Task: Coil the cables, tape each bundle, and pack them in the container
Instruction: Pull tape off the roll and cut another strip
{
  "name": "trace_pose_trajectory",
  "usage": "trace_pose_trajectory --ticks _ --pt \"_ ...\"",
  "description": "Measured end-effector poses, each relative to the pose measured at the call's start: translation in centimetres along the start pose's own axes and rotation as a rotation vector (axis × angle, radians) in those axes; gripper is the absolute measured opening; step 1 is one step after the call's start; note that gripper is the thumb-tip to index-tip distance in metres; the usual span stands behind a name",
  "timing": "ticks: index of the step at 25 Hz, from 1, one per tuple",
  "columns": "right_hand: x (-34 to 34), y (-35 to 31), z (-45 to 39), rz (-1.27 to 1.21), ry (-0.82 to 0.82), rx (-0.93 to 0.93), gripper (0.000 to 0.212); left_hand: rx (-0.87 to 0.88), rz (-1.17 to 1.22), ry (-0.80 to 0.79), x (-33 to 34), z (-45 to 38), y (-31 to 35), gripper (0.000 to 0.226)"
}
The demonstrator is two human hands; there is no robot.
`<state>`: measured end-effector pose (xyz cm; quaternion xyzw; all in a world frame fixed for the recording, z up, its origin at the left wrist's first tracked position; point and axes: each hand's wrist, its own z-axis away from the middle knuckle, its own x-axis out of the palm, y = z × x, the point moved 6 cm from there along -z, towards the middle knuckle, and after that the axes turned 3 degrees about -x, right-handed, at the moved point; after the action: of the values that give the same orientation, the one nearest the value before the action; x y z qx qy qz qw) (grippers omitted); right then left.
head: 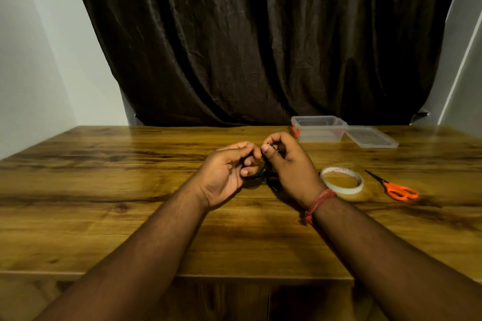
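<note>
A glossy wooden counter [117, 190] with dark grain streaks carries a clear rectangular plastic container [318, 129] with an orange latch, standing open near the far edge toward the right. Its clear flat lid [371, 137] lies touching the container's right side. A white roll of tape [341, 183] lies flat on the right half, with orange-handled scissors [393, 186] just beside it toward the right edge, blades pointing to the far edge.
</note>
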<state>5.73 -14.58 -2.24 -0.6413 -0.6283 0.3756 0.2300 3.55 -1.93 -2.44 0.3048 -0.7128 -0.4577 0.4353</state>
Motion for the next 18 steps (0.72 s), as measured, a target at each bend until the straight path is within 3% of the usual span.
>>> trace_pose_trajectory --ticks 4,8,11,14,18 --pt "-0.2 0.2 0.1 -0.055 0.037 0.06 0.007 0.064 0.038 0.11 -0.6 -0.1 0.5 0.025" --pt "-2.2 -0.8 0.0 0.38 0.107 -0.032 0.007 0.194 -0.03 0.3 -2.0 0.0 1.2 0.028" --pt "-4.3 -1.2 0.1 0.706 0.168 -0.029 0.006 0.201 -0.298 0.4 -2.2 0.6 1.2 0.031" --pt "-8.2 -1.1 1.0 0.794 0.25 0.093 0.012 0.117 -0.509 0.372 -1.9 1.0 0.2 0.024" --pt "-12.6 -0.4 3.2 0.838 0.129 0.274 0.01 0.15 -0.876 0.371 -0.6 1.3 0.3 0.016"
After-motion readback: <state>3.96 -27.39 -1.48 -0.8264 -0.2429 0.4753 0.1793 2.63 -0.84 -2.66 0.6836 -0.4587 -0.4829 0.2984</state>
